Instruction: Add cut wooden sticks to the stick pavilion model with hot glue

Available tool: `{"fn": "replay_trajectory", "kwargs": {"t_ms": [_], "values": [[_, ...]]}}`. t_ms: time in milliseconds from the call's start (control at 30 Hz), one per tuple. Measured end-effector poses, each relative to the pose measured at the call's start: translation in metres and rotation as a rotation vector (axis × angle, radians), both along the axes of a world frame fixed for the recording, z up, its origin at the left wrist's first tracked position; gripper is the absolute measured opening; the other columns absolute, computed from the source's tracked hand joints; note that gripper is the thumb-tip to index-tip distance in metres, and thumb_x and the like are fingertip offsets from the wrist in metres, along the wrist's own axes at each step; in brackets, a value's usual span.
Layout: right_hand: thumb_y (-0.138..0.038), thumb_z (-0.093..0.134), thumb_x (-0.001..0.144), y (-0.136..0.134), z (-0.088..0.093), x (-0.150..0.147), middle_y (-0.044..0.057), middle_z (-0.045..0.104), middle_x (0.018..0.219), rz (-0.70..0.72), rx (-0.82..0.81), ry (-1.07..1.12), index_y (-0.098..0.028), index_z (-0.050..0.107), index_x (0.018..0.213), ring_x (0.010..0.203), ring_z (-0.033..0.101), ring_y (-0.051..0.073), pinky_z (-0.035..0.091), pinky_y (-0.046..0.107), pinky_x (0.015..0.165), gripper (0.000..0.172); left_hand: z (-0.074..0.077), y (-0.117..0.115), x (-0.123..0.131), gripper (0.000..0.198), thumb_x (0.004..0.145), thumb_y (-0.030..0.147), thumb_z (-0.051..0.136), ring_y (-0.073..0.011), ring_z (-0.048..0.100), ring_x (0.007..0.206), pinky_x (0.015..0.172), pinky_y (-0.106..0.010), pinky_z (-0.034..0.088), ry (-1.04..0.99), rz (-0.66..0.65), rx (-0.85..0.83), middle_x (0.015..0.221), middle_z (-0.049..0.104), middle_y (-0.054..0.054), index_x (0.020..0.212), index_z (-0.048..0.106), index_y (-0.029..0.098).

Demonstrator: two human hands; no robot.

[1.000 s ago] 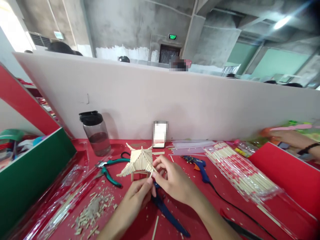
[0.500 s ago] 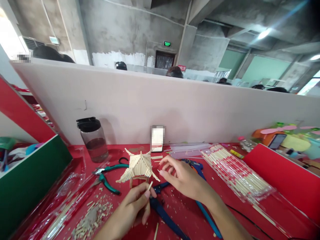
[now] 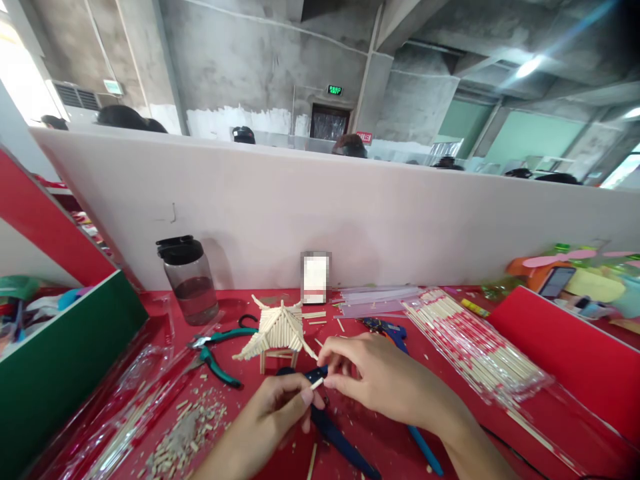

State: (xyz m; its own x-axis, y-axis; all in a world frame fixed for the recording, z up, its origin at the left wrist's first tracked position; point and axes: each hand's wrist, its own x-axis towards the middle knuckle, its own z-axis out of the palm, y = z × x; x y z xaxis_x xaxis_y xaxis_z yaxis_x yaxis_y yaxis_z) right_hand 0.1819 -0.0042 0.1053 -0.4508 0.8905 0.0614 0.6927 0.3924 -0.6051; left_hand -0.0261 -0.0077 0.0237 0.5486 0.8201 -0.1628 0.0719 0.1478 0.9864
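A small pavilion model [image 3: 278, 332] made of pale wooden sticks stands on the red table [image 3: 370, 427]. Just in front of it my left hand [image 3: 277, 412] pinches a short wooden stick piece [image 3: 317, 383] between thumb and forefinger. My right hand [image 3: 385, 380] has its fingertips closed on the other end of the same piece. Under both hands lies a dark blue cutter [image 3: 335, 433] with long handles.
Green-handled pliers [image 3: 215, 350] lie left of the model beside a dark-lidded jar [image 3: 189, 280]. A blue glue gun [image 3: 387, 328], glue sticks and a packet of chopsticks [image 3: 470, 347] lie to the right. Stick offcuts [image 3: 185, 427] litter the front left. A white partition [image 3: 320, 213] rises behind.
My right hand drew back from the model's roof and came down to meet my left hand at the stick piece. The left hand turned the piece sideways.
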Motion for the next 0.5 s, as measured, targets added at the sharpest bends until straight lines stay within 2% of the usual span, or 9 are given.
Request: {"fn": "replay_trajectory", "kwargs": {"t_ms": [200,433,500], "values": [[-0.027,0.066,0.087,0.007,-0.006,-0.003,-0.002,0.075,0.082,-0.069,0.038,-0.020,-0.028,0.069,0.090,0.075,0.067,0.018,0.042,0.030,0.066,0.004,-0.008,0.005,0.002,0.043,0.088,0.057,0.060,-0.0038,0.032,0.040,0.040,-0.020,0.020,-0.126,0.136,-0.044,0.071,0.064,0.001,0.093,0.065,0.015],[-0.034,0.067,0.089,0.010,-0.015,-0.011,-0.001,0.076,0.081,-0.072,0.017,-0.016,-0.027,0.069,0.090,0.075,0.068,0.019,0.042,0.031,0.066,0.007,-0.013,0.009,0.004,0.052,0.082,0.065,0.063,-0.0020,0.034,0.037,0.038,-0.019,0.019,-0.104,0.210,-0.018,0.070,0.067,-0.002,0.081,0.064,0.013],[-0.034,0.067,0.090,0.010,-0.016,-0.013,-0.001,0.076,0.082,-0.073,0.021,-0.016,-0.027,0.069,0.091,0.074,0.068,0.019,0.042,0.030,0.066,0.008,-0.013,0.009,0.005,0.053,0.082,0.066,0.063,-0.0016,0.034,0.036,0.038,-0.019,0.018,-0.109,0.219,-0.013,0.070,0.067,-0.002,0.082,0.064,0.013]]}}
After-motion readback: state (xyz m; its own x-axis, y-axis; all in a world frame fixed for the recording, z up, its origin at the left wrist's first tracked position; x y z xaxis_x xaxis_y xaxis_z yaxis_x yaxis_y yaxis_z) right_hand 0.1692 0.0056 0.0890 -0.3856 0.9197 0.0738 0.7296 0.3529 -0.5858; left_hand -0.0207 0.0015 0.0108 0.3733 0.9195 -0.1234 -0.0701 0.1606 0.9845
